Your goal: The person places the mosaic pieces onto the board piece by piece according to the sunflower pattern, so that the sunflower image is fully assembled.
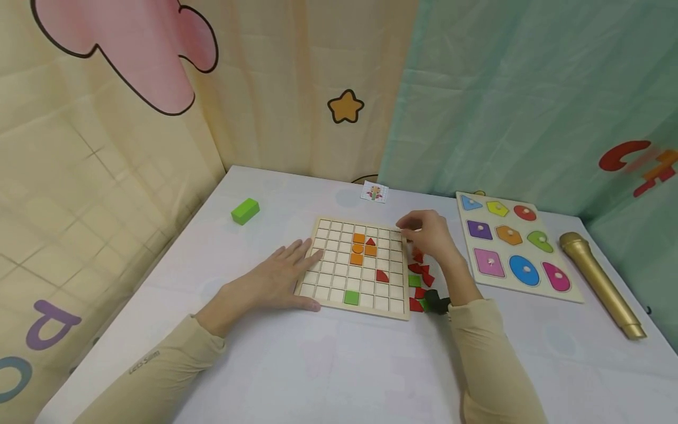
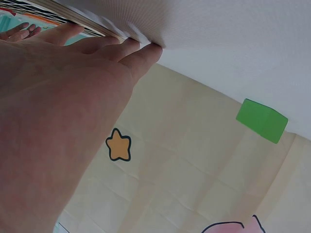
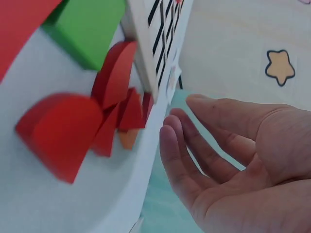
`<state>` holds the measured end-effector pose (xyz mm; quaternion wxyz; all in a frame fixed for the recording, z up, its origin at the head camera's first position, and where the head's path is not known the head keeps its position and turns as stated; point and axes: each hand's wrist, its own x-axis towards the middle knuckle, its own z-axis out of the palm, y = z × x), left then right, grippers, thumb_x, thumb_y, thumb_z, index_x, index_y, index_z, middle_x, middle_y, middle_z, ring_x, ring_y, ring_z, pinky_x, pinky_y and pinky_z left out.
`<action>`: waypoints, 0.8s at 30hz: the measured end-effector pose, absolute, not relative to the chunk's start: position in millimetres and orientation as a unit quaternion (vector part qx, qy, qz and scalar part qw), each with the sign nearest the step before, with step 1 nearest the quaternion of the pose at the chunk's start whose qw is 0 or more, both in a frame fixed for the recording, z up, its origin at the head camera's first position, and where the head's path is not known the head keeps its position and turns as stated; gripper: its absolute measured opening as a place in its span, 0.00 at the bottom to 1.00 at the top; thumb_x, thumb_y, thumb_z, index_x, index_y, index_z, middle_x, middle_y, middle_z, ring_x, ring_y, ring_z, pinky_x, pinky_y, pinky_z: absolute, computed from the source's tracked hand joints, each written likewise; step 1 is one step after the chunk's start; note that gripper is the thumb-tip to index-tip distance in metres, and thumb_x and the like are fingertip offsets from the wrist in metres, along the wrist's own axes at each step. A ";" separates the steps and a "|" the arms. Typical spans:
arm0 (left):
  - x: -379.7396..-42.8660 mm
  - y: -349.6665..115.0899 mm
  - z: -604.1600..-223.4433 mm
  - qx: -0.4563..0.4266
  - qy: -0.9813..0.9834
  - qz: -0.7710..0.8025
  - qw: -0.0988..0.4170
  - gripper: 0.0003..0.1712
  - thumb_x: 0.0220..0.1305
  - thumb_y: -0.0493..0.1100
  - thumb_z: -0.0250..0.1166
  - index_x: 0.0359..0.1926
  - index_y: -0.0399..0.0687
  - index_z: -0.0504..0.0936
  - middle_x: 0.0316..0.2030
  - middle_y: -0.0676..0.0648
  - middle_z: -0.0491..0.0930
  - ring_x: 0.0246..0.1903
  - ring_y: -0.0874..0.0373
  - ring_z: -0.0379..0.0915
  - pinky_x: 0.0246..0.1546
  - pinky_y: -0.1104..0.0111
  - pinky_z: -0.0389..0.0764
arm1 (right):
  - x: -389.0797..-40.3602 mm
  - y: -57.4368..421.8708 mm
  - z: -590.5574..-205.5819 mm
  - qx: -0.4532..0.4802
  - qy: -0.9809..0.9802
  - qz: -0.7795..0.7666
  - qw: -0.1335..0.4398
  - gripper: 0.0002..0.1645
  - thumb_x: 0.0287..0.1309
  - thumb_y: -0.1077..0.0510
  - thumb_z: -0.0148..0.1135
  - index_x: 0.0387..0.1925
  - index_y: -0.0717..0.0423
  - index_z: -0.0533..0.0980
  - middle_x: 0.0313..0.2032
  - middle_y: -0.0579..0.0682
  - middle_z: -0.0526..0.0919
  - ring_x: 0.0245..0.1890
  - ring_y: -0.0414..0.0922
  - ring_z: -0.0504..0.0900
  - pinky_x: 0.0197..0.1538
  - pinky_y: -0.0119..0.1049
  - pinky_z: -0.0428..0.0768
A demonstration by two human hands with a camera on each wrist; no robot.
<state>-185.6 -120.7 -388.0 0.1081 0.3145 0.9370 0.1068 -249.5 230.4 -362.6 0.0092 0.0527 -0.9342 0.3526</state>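
Note:
A wooden grid board (image 1: 339,257) lies flat, bearing orange squares (image 1: 356,259), an orange circle (image 1: 358,249), a red triangle (image 1: 370,242), a red quarter-round piece (image 1: 382,275) and a green square (image 1: 351,297). My left hand (image 1: 278,277), fingers spread, rests along the board's left edge. At the far right corner is my right hand (image 1: 430,232), its fingers and thumb loosely curved. The right wrist view shows nothing between those fingers (image 3: 170,145). Loose red pieces (image 3: 63,131) and a green one (image 3: 90,31) lie beside the board's right edge, below the right hand.
A green block (image 1: 245,211) sits at the back left. Behind the board lies a small picture card (image 1: 374,191). To the right are a knobbed shape puzzle (image 1: 482,278) and a gold microphone (image 1: 601,282). Curtains (image 1: 296,88) hang along the table's back and left.

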 end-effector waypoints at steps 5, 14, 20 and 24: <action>-186.1 -121.5 -389.6 0.315 0.937 0.105 0.108 0.67 0.60 0.79 0.66 0.86 0.50 0.48 0.84 0.35 0.40 0.84 0.36 0.36 0.81 0.40 0.48 | -250.8 244.6 -367.9 0.005 -0.939 0.342 -0.014 0.15 0.71 0.62 0.64 0.54 0.65 0.83 0.51 0.65 0.86 0.50 0.58 0.83 0.57 0.51 0.86; -187.3 -121.8 -390.8 0.318 0.937 0.104 0.105 0.67 0.60 0.79 0.65 0.86 0.50 0.48 0.84 0.35 0.41 0.84 0.36 0.37 0.81 0.40 0.48 | -254.9 245.1 -378.0 -0.014 -0.947 0.319 -0.030 0.13 0.69 0.63 0.67 0.52 0.64 0.84 0.46 0.63 0.86 0.45 0.55 0.81 0.57 0.51 0.86; -187.4 -121.3 -390.3 0.317 0.937 0.103 0.107 0.67 0.60 0.80 0.65 0.86 0.51 0.48 0.85 0.36 0.40 0.84 0.36 0.36 0.82 0.41 0.48 | -254.4 245.0 -377.8 -0.017 -0.947 0.320 -0.036 0.11 0.68 0.64 0.68 0.49 0.64 0.83 0.44 0.62 0.86 0.42 0.54 0.81 0.54 0.48 0.87; -187.1 -121.2 -390.3 0.317 0.937 0.104 0.107 0.67 0.60 0.79 0.65 0.86 0.51 0.49 0.85 0.36 0.40 0.84 0.36 0.36 0.82 0.41 0.48 | -253.2 247.4 -375.0 -0.016 -0.943 0.331 -0.043 0.11 0.67 0.64 0.69 0.47 0.65 0.82 0.44 0.62 0.85 0.41 0.53 0.80 0.50 0.45 0.87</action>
